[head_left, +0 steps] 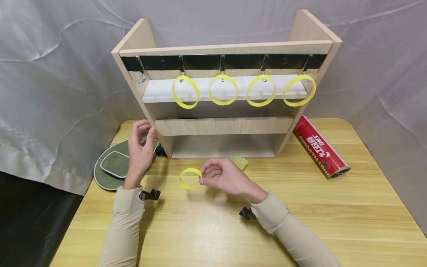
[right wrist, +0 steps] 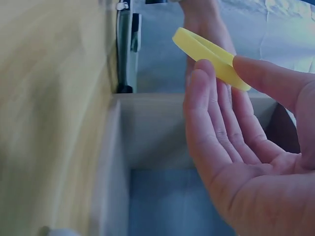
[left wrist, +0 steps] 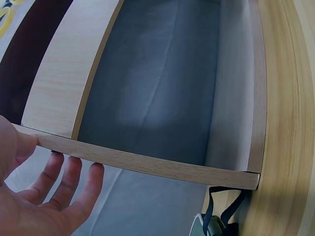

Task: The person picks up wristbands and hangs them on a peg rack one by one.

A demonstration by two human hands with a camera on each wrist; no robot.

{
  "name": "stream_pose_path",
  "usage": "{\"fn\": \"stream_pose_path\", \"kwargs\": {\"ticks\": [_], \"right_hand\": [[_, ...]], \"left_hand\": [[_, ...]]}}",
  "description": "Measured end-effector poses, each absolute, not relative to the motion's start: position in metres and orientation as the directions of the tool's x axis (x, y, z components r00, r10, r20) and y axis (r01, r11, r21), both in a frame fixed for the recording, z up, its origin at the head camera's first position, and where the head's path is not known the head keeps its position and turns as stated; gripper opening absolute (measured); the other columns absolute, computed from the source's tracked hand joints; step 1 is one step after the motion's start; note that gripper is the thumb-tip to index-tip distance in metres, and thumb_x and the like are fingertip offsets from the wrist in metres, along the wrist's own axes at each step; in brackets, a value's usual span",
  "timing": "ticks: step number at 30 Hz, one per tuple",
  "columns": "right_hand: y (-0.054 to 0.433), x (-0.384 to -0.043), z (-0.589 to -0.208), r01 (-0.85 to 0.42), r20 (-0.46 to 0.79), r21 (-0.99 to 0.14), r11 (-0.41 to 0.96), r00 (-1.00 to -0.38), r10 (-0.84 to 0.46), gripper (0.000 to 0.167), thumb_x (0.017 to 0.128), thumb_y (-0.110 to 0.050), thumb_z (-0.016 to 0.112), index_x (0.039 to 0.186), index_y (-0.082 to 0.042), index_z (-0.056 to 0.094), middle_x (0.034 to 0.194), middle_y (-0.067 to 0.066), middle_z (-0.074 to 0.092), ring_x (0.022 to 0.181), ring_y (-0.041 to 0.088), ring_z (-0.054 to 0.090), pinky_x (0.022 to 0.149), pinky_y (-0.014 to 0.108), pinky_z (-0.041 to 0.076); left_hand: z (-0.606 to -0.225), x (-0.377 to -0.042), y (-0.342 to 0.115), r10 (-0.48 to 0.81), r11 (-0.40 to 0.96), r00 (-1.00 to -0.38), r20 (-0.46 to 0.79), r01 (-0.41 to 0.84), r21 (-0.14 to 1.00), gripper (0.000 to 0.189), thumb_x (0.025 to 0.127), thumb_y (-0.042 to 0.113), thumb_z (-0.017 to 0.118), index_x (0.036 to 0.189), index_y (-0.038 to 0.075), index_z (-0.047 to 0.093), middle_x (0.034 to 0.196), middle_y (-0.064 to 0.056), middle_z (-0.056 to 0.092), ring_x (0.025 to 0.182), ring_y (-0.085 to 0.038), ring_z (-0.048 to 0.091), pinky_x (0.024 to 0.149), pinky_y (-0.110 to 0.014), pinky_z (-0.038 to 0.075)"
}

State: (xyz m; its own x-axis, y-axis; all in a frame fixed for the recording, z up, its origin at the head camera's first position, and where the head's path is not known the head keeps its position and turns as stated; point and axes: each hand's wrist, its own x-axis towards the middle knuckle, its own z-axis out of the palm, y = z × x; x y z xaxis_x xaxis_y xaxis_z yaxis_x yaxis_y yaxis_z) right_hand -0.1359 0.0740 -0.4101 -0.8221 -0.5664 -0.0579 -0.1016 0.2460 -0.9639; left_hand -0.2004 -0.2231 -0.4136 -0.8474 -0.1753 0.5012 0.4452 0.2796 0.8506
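Observation:
In the head view, my right hand (head_left: 228,176) pinches a yellow ring (head_left: 190,178) between thumb and fingertips, a little above the table in front of the shelf. The right wrist view shows the ring (right wrist: 209,54) as a flat, narrow band. My left hand (head_left: 140,148) holds the left side panel of the wooden shelf (head_left: 223,127). Seen from the left wrist, its thumb is at the panel's front edge and its fingers are on the outer side. Several yellow rings (head_left: 223,102) hang from metal hooks on a black strip; another hook (head_left: 141,70) is at the far left.
A green racket bag (head_left: 111,180) lies on the table (head_left: 200,237) left of the shelf. To the right, a red tube (head_left: 320,148) leans at a slant. A yellow shuttlecock (head_left: 239,161) lies partly behind my right hand. Grey cloth (head_left: 60,92) surrounds the table.

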Motion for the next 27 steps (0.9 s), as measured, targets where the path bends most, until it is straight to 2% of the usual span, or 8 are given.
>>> {"fn": "stream_pose_path", "kwargs": {"ticks": [8, 18, 23, 27], "right_hand": [[0.066, -0.137, -0.391, -0.136, 0.010, -0.972, 0.190, -0.838, -0.546, 0.021, 0.096, -0.009, 0.084, 0.113, -0.003, 0.074, 0.107, 0.012, 0.079, 0.095, 0.017, 0.076, 0.092, 0.027, 0.067], [0.055, -0.140, -0.366, -0.179, 0.084, -0.975, 0.133, -0.847, -0.525, 0.021, 0.095, -0.004, 0.084, 0.113, -0.003, 0.073, 0.107, 0.012, 0.079, 0.095, 0.017, 0.078, 0.092, 0.031, 0.069], [0.048, -0.141, -0.349, -0.248, 0.170, -0.965, 0.090, -0.845, -0.507, 0.021, 0.095, -0.002, 0.083, 0.113, -0.002, 0.074, 0.106, 0.013, 0.080, 0.093, 0.017, 0.078, 0.093, 0.036, 0.070], [0.041, -0.143, -0.336, -0.303, 0.242, -0.952, 0.050, -0.840, -0.485, 0.022, 0.094, -0.001, 0.084, 0.114, -0.001, 0.073, 0.106, 0.014, 0.080, 0.093, 0.017, 0.078, 0.092, 0.035, 0.070]], "left_hand": [[-0.413, -0.200, -0.223, -0.177, 0.280, -0.850, 0.497, 0.441, 0.853, 0.030, 0.111, 0.005, 0.059, 0.137, -0.010, 0.054, 0.109, 0.007, 0.063, 0.097, -0.013, 0.063, 0.078, -0.013, 0.061], [-0.413, -0.200, -0.222, -0.182, 0.276, -0.846, 0.501, 0.445, 0.852, 0.029, 0.111, 0.004, 0.060, 0.135, -0.011, 0.054, 0.107, 0.008, 0.064, 0.096, -0.013, 0.064, 0.079, -0.020, 0.064], [-0.413, -0.200, -0.223, -0.178, 0.281, -0.846, 0.503, 0.446, 0.850, 0.029, 0.111, 0.005, 0.059, 0.135, -0.010, 0.054, 0.107, 0.008, 0.063, 0.096, -0.012, 0.063, 0.079, -0.019, 0.064], [-0.413, -0.199, -0.223, -0.179, 0.287, -0.846, 0.503, 0.444, 0.849, 0.029, 0.112, 0.005, 0.059, 0.136, -0.010, 0.054, 0.107, 0.009, 0.062, 0.097, -0.012, 0.063, 0.079, -0.017, 0.062]]}}
